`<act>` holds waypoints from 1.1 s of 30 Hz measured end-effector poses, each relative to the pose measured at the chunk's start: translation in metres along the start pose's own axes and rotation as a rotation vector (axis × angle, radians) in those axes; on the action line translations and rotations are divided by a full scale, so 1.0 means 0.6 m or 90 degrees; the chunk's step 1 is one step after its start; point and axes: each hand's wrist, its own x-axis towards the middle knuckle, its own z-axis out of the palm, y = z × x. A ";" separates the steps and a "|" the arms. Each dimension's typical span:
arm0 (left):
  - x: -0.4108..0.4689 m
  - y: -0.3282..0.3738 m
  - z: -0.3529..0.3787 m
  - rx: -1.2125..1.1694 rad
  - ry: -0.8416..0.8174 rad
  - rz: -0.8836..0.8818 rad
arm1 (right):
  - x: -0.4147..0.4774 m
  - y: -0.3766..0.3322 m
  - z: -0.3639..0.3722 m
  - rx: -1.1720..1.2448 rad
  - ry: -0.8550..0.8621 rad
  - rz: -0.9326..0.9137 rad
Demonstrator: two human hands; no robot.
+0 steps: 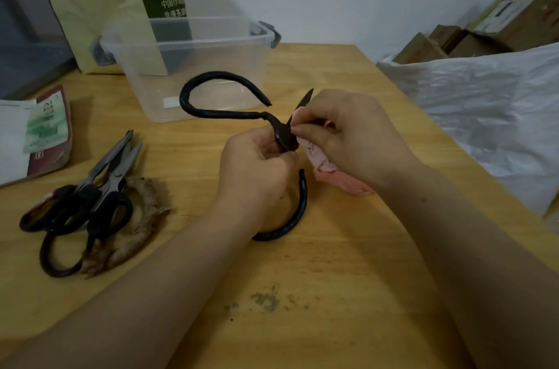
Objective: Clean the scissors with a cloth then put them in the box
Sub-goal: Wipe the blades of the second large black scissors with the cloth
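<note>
Midway through cleaning: clamping the scissors at the pivot in the left hand, pinching the cloth onto a blade with the right hand, above the worktop; box behind not yet filled.

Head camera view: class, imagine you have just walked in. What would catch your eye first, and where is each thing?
First come the black scissors with big looped handles, in the middle of the wooden table. The left hand grips them near the pivot while the right hand pinches a pink cloth against a blade. Behind them stands a clear plastic box, and a heap of other scissors lies towards the table's left side.
</note>
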 end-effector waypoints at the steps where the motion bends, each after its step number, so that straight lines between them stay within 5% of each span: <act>1: 0.001 -0.001 0.000 0.007 0.000 0.004 | 0.002 -0.003 0.001 -0.021 -0.006 -0.009; 27: -0.001 0.000 0.000 0.016 0.017 -0.005 | 0.008 -0.028 0.013 -0.091 -0.050 -0.001; 33: -0.004 0.005 0.005 -0.001 0.014 -0.008 | 0.012 -0.015 0.012 -0.046 0.047 0.091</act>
